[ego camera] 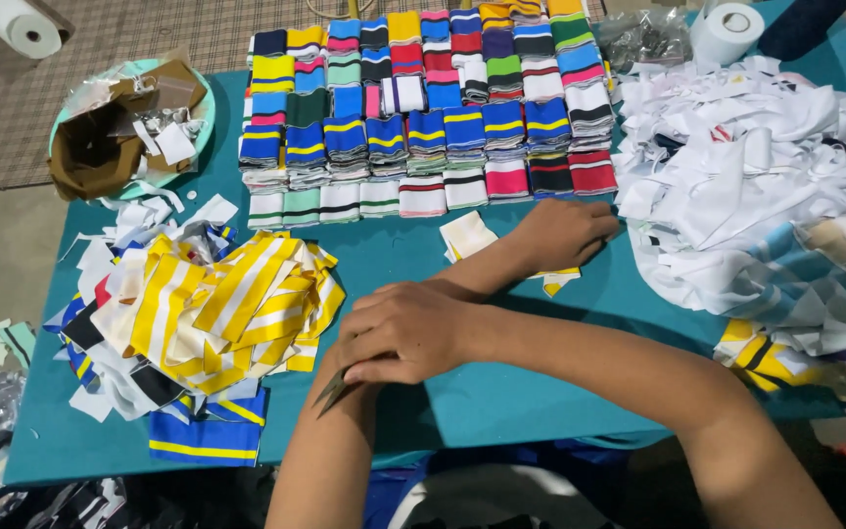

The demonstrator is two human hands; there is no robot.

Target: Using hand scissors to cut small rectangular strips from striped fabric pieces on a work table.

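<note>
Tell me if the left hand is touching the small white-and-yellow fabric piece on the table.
Touching: the head view shows the left hand lying flat on the white-and-yellow fabric piece, covering its middle.

The arms cross over the teal worktop (501, 392). The left hand (565, 233) lies flat on a pale fabric piece (469, 235), just below the rows of folded striped bands (423, 127). The right hand (399, 333) grips small scissors (333, 392) beside yellow-striped scraps (237, 304). White offcuts (756, 186) are heaped past the left hand.

A garment workshop: a teal cutting table (501, 392) holds stacked striped knit collars (423, 108), fabric offcuts (766, 196) and a roll of interfacing (731, 29).
</note>
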